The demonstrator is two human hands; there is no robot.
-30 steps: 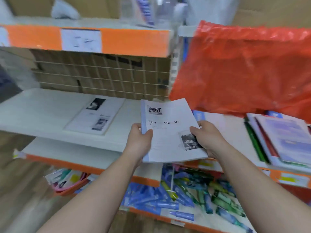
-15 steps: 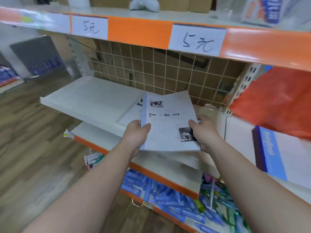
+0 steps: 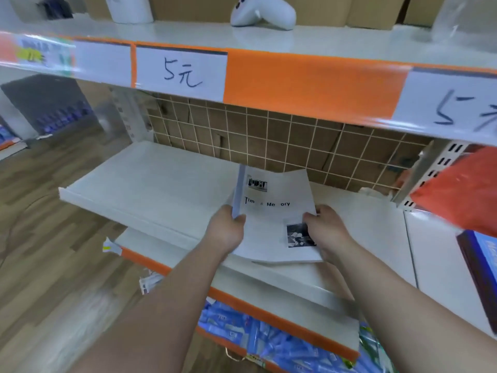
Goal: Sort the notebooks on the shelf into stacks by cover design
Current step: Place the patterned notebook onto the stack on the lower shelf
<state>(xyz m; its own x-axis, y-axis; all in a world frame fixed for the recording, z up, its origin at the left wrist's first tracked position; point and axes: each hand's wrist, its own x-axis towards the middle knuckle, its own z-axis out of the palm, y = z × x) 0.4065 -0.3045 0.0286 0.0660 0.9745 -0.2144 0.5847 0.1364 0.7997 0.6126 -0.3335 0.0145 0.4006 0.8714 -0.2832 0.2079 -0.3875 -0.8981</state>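
Head view: the left hand [image 3: 226,232] grips the spine edge of a white notebook [image 3: 274,211], and the right hand [image 3: 326,230] pinches its lower right corner. Half a second ago it was raised. Now it sits low over a matching notebook [image 3: 247,256] on the shelf [image 3: 150,179], probably joining that design's stack. A wire grid [image 3: 269,135] stands behind.

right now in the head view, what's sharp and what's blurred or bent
Head view: the white notebook, gripped by the left hand and right hand, is fairly sharp; the floor and the right-edge price label smear with motion blur; the orange shelf edge bows from the wide-angle lens; lighting is soft and even.
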